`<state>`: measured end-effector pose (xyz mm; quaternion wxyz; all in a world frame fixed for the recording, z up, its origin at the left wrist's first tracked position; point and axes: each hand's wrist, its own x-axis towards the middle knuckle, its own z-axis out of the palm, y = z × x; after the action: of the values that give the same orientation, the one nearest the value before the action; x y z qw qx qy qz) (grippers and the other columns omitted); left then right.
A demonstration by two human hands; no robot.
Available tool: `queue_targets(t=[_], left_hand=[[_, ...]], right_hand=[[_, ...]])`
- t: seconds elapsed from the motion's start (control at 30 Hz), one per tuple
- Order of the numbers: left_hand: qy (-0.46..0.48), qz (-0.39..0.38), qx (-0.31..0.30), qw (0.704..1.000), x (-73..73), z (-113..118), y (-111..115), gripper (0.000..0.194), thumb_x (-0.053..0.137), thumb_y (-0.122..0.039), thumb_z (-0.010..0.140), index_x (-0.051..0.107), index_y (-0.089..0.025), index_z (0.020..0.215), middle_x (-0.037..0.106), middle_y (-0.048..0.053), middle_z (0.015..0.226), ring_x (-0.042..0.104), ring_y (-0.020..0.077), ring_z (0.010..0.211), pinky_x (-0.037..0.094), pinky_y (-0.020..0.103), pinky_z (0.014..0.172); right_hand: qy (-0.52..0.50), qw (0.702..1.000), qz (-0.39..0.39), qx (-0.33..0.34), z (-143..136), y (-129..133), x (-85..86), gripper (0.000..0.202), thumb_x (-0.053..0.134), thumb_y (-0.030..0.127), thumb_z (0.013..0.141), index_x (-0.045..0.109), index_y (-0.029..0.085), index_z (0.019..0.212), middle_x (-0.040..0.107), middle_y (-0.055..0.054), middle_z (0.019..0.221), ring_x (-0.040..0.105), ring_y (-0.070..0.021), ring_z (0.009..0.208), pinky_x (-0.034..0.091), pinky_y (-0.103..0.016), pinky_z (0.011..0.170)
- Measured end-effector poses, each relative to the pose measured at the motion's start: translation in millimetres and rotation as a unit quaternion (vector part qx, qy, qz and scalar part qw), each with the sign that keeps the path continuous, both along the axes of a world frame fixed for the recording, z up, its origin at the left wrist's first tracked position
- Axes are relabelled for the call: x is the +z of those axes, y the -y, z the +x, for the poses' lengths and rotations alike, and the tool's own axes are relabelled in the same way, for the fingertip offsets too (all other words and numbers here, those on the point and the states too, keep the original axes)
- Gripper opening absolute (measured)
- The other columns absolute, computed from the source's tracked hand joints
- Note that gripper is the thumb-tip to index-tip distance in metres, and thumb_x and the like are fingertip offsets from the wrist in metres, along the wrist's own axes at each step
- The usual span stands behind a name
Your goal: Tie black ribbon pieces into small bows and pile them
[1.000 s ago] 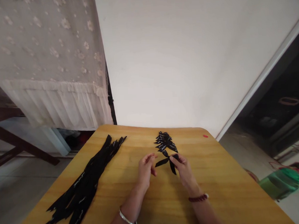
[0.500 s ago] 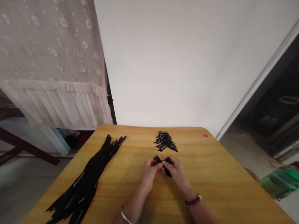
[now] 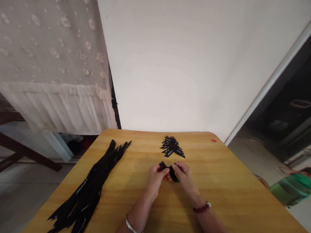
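Between my two hands, just above the wooden table [image 3: 223,196], is a black ribbon [image 3: 173,174], partly folded, with one end sticking up at the left. My left hand [image 3: 157,176] pinches it between thumb and fingers. On its other side my right hand [image 3: 183,172] grips it the same way, the fingertips a little apart from the left ones. Beyond my hands lies a small stack of folded black ribbon pieces [image 3: 172,147] with white lettering. A long bundle of black ribbon strips [image 3: 93,187], also printed in white, stretches along the table's left side.
A small red object [image 3: 214,140] lies near the table's far right corner. The white wall [image 3: 168,66] stands right behind the table. Left of it hangs a lace curtain [image 3: 49,66]. A green translucent container [image 3: 294,189] is at the right, below table height.
My right fingers have moved slightly right, away from my left thumb, and more of the ribbon shows between the hands. My left hand has hardly moved.
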<state>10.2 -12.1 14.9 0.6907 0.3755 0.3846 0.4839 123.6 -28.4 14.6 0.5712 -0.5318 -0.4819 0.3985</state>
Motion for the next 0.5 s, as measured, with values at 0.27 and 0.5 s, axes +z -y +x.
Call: queue_targets(t=[0.27, 0.5], left_hand=[[-0.023, 0.012, -0.031, 0.999, -1.6, -0.9, -1.2, 0.013, 0.060, -0.022, 0.058, 0.055, -0.010, 0.057, 0.050, -0.002, 0.041, 0.043, 0.0080, 0.035, 0.042, 0.024, 0.040], [0.019, -0.006, 0.004, 1.000, -3.3, -4.2, -4.5, 0.016, 0.063, -0.024, 0.055, 0.053, -0.012, 0.057, 0.049, -0.003, 0.043, 0.046, 0.0083, 0.038, 0.041, 0.022, 0.038]], right_hand=[[0.060, 0.998, 0.024, -0.024, 1.6, -1.8, 0.8, 0.034, 0.050, 0.045, 0.069, 0.044, 0.018, 0.049, 0.041, 0.003, 0.047, 0.039, -0.0105, 0.048, 0.032, -0.022, 0.046], [-0.023, 0.996, -0.068, 0.062, 0.9, 1.8, 0.9, 0.048, 0.034, 0.054, 0.076, 0.057, 0.014, 0.064, 0.056, -0.003, 0.054, 0.051, -0.0149, 0.052, 0.037, -0.026, 0.052]])
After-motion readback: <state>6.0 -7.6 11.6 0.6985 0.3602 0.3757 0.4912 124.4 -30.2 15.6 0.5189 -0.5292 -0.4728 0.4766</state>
